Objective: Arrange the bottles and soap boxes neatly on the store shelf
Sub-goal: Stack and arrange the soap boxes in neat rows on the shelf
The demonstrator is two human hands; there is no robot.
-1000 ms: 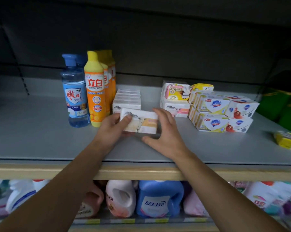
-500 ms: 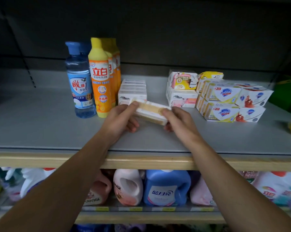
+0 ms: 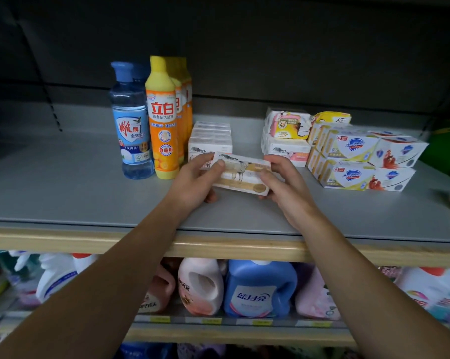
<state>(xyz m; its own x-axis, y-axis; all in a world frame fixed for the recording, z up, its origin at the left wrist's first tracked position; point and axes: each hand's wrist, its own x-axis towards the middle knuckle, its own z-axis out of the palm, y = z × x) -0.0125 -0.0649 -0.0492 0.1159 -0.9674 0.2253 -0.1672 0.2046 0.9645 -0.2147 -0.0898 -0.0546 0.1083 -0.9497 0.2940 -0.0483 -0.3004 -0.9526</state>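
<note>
Holding soap box [image 3: 242, 174] tilted, just in front of soap stack [image 3: 210, 141]; left hand [image 3: 195, 182] and right hand [image 3: 283, 185] both pinch its ends. Risk: careless push topples stack, or knocks yellow bottle [image 3: 162, 120] left of stack.

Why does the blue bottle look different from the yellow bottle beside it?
The see-through blue plastic bottle shows clear liquid; the opaque yellow-and-orange plastic bottle hides its contents. The blue one is shorter with a blue cap; the yellow one is taller with a yellow cap. Both stand upright, side by side.
</note>
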